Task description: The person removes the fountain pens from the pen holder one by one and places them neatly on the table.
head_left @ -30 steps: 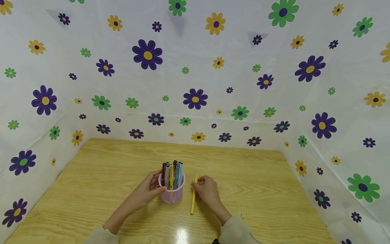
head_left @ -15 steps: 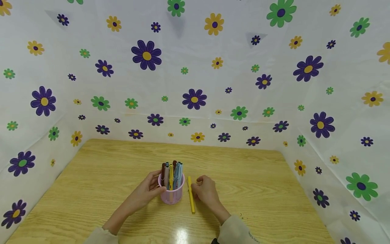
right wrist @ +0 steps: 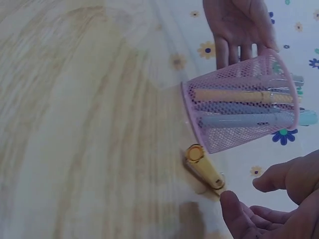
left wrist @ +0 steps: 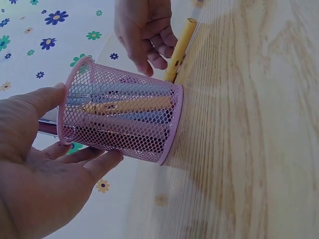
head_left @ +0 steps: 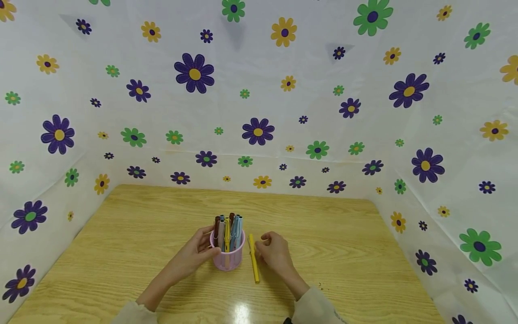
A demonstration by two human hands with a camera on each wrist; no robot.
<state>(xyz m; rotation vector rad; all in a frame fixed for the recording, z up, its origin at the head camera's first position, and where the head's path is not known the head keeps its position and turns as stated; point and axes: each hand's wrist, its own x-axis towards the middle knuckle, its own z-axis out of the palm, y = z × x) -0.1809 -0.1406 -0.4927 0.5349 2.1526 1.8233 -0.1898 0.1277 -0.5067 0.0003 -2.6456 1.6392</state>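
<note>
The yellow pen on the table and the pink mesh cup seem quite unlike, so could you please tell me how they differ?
Pose: the yellow pen lies on its side; the pink mesh cup stands upright.
Shape: the pen is slim and solid-walled, the cup wide and see-through.
Hold: the left hand holds the cup, while neither of the hands grips the pen.
Both rest on the table.

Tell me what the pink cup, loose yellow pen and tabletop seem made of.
Pink cup: probably coated metal mesh, smooth pink finish; fine diamond-shaped openings and a solid rim show.
Loose yellow pen: likely plastic, smooth; its even colour suggests that, though painted metal is possible.
Tabletop: wood or wood-look laminate, somewhat glossy; grain lines and a bright reflection show.
</note>
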